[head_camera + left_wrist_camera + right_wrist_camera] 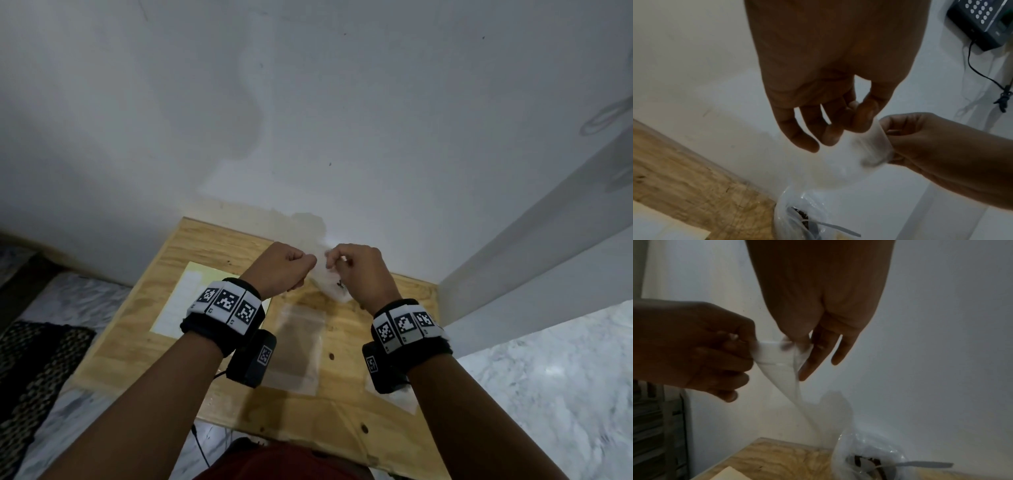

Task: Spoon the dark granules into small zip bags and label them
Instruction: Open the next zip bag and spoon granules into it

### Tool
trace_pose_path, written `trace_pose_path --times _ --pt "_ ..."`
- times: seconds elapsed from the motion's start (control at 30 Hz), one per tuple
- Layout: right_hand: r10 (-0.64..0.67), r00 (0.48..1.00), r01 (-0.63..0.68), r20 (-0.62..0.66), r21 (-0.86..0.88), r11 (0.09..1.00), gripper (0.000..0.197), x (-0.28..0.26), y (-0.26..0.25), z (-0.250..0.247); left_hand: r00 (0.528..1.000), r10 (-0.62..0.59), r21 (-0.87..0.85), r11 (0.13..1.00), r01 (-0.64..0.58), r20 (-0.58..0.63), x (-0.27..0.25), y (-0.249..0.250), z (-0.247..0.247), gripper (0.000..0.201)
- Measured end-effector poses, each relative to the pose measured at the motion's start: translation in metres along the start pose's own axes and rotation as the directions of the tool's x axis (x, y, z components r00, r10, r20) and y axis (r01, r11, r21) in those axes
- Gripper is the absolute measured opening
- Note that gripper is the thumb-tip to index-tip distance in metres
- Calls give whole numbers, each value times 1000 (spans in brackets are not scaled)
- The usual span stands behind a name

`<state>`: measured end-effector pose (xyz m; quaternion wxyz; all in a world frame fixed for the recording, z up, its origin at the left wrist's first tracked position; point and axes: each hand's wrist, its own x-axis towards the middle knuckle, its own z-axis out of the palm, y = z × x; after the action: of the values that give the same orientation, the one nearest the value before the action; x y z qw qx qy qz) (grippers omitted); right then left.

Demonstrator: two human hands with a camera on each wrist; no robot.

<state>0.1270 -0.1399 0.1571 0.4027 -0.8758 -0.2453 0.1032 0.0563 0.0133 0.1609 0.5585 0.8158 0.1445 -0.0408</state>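
A small clear zip bag (322, 265) hangs in the air over the back of the wooden table (137, 329). My left hand (306, 265) pinches one lip of its mouth and my right hand (331, 261) pinches the other. In the left wrist view the left hand's thumb and forefinger (861, 116) hold the zip bag (865, 151) opposite the right hand (900, 139). Under the hands sits a clear plastic bag with the dark granules (869, 462) and a spoon (925, 464) in it, also visible as the granule bag (803, 216).
A stack of flat zip bags (294, 346) lies mid-table, a white label sheet (181, 301) to the left, and another flat bag (397, 399) under my right wrist. The white wall stands just behind. A keypad device (982, 21) with a cable hangs on it. A dark rug (30, 383) lies on the floor.
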Motion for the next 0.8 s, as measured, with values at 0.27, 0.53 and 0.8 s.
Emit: trace_pose_path --times 0.27,0.53,0.8 --pt "-39 985 80 166 -243 967 29 4 -3 6 999 18 1 1000 -18 28 -3 5 7 43" --pt "-120 964 174 239 -223 959 17 -1 6 7 997 -11 -37 999 13 72 -7 4 10 46" --pt "25 986 21 162 -275 961 37 -5 8 -1 996 59 -13 998 -59 60 -7 2 7 37"
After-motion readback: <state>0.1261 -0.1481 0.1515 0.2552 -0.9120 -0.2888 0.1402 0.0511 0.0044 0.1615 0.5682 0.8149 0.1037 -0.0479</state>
